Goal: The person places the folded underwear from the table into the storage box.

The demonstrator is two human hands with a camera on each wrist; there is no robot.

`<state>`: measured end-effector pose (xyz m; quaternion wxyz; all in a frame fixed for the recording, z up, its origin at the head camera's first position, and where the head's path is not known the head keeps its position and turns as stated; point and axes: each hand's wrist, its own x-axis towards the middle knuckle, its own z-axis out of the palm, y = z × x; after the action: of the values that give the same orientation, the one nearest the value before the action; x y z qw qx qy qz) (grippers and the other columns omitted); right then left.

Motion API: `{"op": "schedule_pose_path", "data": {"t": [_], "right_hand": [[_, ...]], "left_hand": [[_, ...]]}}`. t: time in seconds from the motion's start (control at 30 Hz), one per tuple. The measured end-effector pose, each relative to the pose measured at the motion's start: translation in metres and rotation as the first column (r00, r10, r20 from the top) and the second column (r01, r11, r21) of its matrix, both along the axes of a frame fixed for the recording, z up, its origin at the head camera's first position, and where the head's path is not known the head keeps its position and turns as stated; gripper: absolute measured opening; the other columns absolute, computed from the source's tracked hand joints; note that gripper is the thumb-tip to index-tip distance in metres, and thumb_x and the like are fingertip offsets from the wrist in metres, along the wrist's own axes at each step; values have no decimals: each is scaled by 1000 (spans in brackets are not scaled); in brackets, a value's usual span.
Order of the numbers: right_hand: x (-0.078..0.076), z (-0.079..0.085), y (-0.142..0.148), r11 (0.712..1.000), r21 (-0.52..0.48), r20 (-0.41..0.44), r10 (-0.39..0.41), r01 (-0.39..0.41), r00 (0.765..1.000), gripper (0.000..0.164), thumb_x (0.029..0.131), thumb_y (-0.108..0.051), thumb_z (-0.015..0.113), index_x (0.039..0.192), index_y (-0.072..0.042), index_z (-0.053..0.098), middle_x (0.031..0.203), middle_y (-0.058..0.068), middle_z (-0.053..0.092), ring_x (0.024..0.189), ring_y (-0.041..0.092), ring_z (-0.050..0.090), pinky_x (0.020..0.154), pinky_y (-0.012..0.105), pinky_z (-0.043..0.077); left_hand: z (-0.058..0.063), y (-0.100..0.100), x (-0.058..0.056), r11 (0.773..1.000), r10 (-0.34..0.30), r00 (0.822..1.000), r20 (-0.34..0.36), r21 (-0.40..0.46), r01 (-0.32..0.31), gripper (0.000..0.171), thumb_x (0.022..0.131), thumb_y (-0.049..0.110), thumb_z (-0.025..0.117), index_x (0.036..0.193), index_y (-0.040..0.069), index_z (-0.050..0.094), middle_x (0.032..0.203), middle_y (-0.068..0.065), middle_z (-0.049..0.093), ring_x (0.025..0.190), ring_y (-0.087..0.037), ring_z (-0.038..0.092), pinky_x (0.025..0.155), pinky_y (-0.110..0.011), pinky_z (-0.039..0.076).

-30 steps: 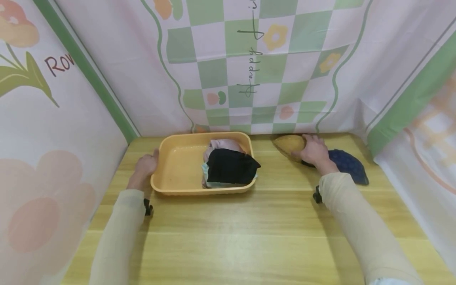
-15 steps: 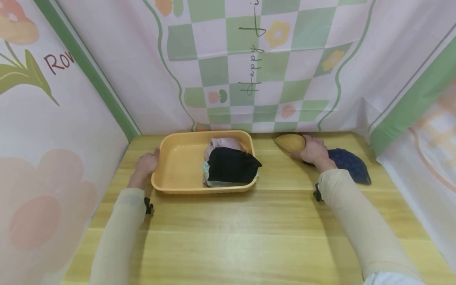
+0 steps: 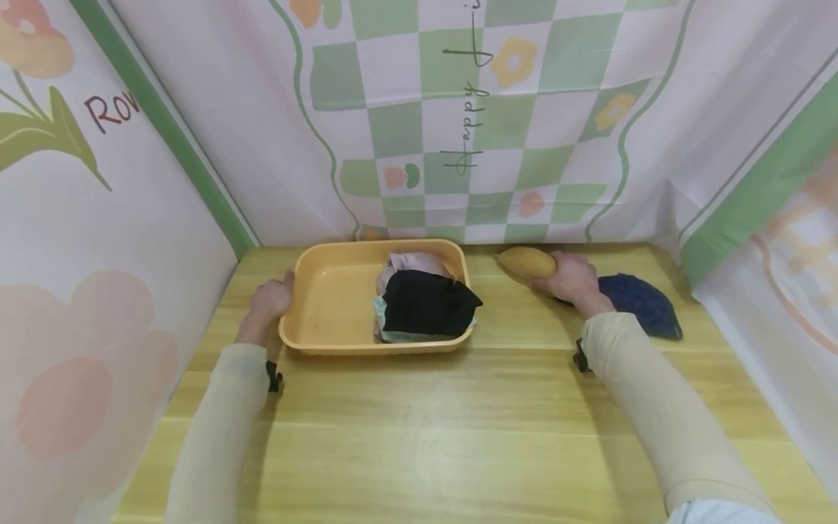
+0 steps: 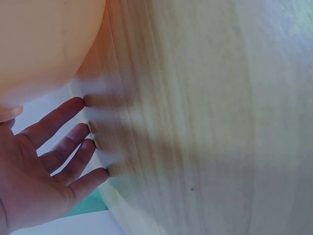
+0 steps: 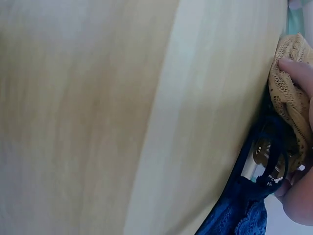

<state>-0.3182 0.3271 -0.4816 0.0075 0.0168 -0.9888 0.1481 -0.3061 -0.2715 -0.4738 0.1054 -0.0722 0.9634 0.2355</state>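
My right hand [image 3: 571,280] grips a folded tan lace bra [image 3: 526,263] at the back right of the table. The right wrist view shows the thumb pressed on the tan lace [image 5: 286,93]. Just behind this hand lies a navy lace bra [image 3: 641,306], its straps [image 5: 269,161] close beside the tan one. My left hand [image 3: 270,300] is at the left end of a yellow plastic tray [image 3: 366,349]. In the left wrist view its fingers [image 4: 58,120] are spread and fairly straight, tips at the tabletop, with the thumb mostly hidden near the tray's rim.
A black cloth piece [image 3: 425,302] lies over pink fabric [image 3: 415,262] and pale green fabric in the tray's right half, one corner over the rim. The wooden table [image 3: 419,437] ends at a printed curtain [image 3: 484,204] behind, with more curtains at both sides.
My right hand has shifted slightly left with the tan bra, away from the navy bra. My left hand and the tray stay where they were.
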Motion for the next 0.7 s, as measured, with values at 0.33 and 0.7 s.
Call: {"op": "schedule_pose_path", "data": {"t": [0.33, 0.7], "right_hand": [[-2, -3, -4, 998, -56, -26, 7, -9, 1000, 70, 89, -50, 64, 122, 10, 56, 109, 33, 66, 102, 52, 61, 88, 62, 46], [0, 0, -11, 974, -221, -81, 23, -41, 996, 55, 89, -54, 66, 108, -2, 67, 99, 22, 72, 92, 40, 66, 80, 55, 50]], "left_hand": [[4, 1, 2, 1000, 5, 1000, 28, 12, -6, 95, 101, 58, -3, 136, -13, 50, 140, -37, 50, 130, -52, 48, 114, -58, 37], [7, 2, 2, 998, 34, 997, 62, 42, -37, 95, 101, 61, -1, 139, -12, 47, 142, -36, 48, 132, -51, 46, 115, -59, 36]]}}
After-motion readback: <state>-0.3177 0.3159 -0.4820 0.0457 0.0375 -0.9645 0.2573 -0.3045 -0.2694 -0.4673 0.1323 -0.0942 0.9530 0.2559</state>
